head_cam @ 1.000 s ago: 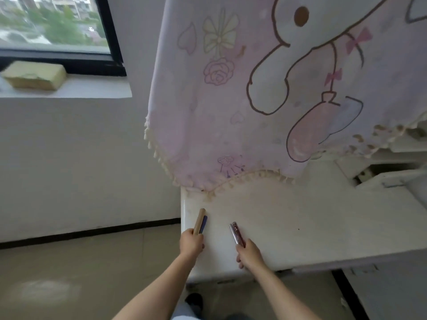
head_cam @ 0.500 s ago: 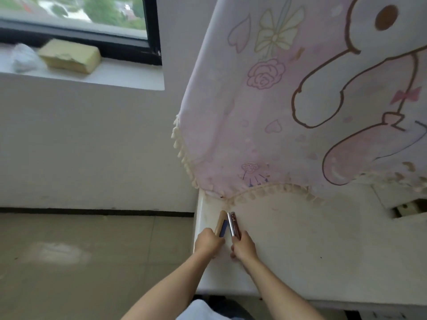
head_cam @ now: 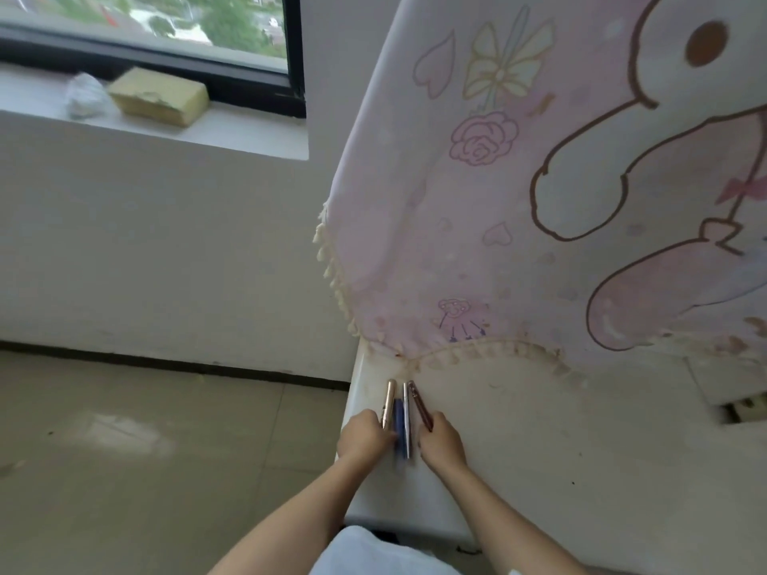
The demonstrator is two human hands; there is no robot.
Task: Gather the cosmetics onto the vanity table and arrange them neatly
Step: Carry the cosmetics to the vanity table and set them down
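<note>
Several slim cosmetic sticks lie side by side at the left end of the white vanity table (head_cam: 539, 450): a gold tube (head_cam: 389, 402), a blue pen (head_cam: 399, 425), a silver-white pen (head_cam: 407, 417) and a dark red tube (head_cam: 420, 404). My left hand (head_cam: 362, 439) closes on the lower end of the gold tube. My right hand (head_cam: 442, 444) grips the lower end of the dark red tube. The blue and silver-white pens rest on the table between my hands.
A pink cartoon cloth (head_cam: 539, 201) with a fringe hangs over the back of the table. The table's left edge drops to a tiled floor (head_cam: 145, 450). On the windowsill (head_cam: 207, 134) lie a yellow block (head_cam: 159, 97) and a crumpled bag (head_cam: 85, 95).
My hands have come together from about a hand's width apart, bringing the sticks side by side at the table's left end. The view has shifted left and closer.
</note>
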